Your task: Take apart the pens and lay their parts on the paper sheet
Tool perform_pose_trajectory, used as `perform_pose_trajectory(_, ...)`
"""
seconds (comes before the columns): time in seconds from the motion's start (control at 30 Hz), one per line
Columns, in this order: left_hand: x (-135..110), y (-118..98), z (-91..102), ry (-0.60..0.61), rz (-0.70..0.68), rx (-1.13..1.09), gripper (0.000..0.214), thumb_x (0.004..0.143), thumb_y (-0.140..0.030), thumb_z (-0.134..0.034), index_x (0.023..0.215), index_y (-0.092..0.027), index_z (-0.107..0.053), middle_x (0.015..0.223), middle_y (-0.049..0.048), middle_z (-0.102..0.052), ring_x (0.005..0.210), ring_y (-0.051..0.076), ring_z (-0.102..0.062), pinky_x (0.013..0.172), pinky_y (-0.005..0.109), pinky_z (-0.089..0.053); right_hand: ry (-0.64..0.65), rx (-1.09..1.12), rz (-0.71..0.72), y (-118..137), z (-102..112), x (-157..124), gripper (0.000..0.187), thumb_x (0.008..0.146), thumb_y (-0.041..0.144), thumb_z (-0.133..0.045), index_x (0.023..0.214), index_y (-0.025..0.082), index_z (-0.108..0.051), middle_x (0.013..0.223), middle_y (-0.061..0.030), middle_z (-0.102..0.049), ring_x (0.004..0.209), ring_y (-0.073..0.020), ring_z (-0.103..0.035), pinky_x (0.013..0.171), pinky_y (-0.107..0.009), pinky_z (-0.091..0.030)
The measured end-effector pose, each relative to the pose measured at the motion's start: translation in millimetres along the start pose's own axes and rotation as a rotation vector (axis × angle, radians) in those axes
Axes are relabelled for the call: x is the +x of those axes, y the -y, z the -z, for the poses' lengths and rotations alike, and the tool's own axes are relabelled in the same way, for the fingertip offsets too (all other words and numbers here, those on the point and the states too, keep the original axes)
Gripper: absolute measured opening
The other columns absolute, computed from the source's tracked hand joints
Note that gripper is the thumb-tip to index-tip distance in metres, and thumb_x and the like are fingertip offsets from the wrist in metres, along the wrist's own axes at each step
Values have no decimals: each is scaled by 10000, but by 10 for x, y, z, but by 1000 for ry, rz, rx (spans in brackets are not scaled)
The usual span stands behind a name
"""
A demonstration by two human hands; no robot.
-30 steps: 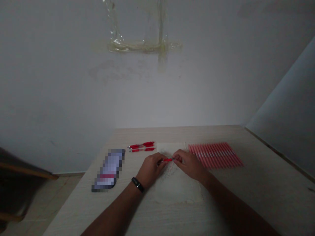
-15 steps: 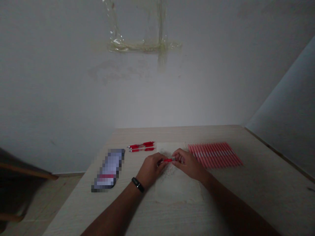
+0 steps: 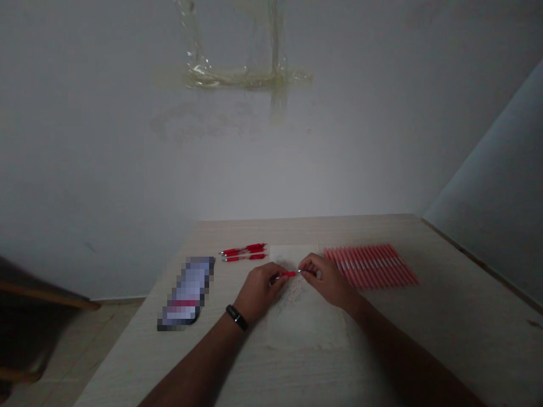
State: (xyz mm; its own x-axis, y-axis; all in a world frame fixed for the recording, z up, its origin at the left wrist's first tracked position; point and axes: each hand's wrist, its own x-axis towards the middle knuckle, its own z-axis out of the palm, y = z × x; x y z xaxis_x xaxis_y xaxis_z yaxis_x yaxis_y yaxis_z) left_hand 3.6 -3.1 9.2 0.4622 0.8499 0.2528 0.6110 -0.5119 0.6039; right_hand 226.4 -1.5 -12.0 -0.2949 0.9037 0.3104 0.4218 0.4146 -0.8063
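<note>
Both my hands meet over a sheet of paper [image 3: 305, 316] in the middle of the table [image 3: 445, 322]. My left hand [image 3: 259, 291], with a black band on its wrist, is closed on a red pen [image 3: 287, 275] that lies sideways. My right hand [image 3: 326, 279] pinches the pen's right end with thumb and forefinger. Faint scribbles mark the paper just under the pen.
Three red pens [image 3: 245, 252] lie behind my left hand. A neat row of several pink-red pens [image 3: 371, 264] lies to the right. A flat blurred-out object [image 3: 188, 293] sits at the left, near the table's edge. A wall stands behind; dark furniture [image 3: 25, 316] is at far left.
My right hand has drawn slightly up and back at the pen's right end, its fingertips now pinching the tip. My left hand has hardly moved.
</note>
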Motion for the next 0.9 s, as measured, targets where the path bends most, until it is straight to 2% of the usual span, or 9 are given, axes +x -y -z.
perform_pose_trajectory(0.17,2,18,-13,-17,16,2,170,935,-278,-579,940,-178,-717,824,36,-689,720,155,-587,652,251,-396,-48,-27,24,-45,61,19,84,884,164,-576,949,197,-618,810,-2,-605,757,-146,-588,689,-257,-460)
perform_pose_trajectory(0.3,2,40,-25,-19,14,15,173,932,-283,-580,933,-178,-719,823,41,-690,717,158,-584,645,252,-395,-71,-142,17,-92,159,43,82,881,139,-557,931,191,-594,816,-5,-592,750,-148,-568,675,-260,-437)
perform_pose_trajectory(0.43,3,51,-30,3,2,33,181,938,-283,-569,937,-177,-714,823,45,-681,719,161,-577,646,256,-396,-40,-329,31,-146,253,61,128,845,66,-527,876,184,-565,815,-10,-579,762,-157,-542,682,-271,-401)
perform_pose_trajectory(0.6,4,49,-35,31,5,51,202,944,-298,-554,911,-171,-708,822,50,-671,721,161,-571,656,258,-403,0,-452,54,-247,283,66,201,780,-5,-496,841,179,-550,821,-23,-574,778,-168,-526,705,-277,-386)
perform_pose_trajectory(0.77,7,30,-31,47,26,61,221,941,-312,-551,864,-167,-700,806,49,-666,716,159,-568,649,253,-399,107,-484,55,-321,288,34,253,747,-44,-477,814,181,-572,836,-34,-593,822,-180,-548,755,-284,-396)
perform_pose_trajectory(0.9,4,27,-31,39,20,48,229,938,-321,-554,866,-168,-709,804,51,-674,718,163,-580,659,257,-406,87,-471,67,-296,326,22,279,771,-34,-495,910,180,-608,903,-48,-619,874,-192,-573,794,-295,-416)
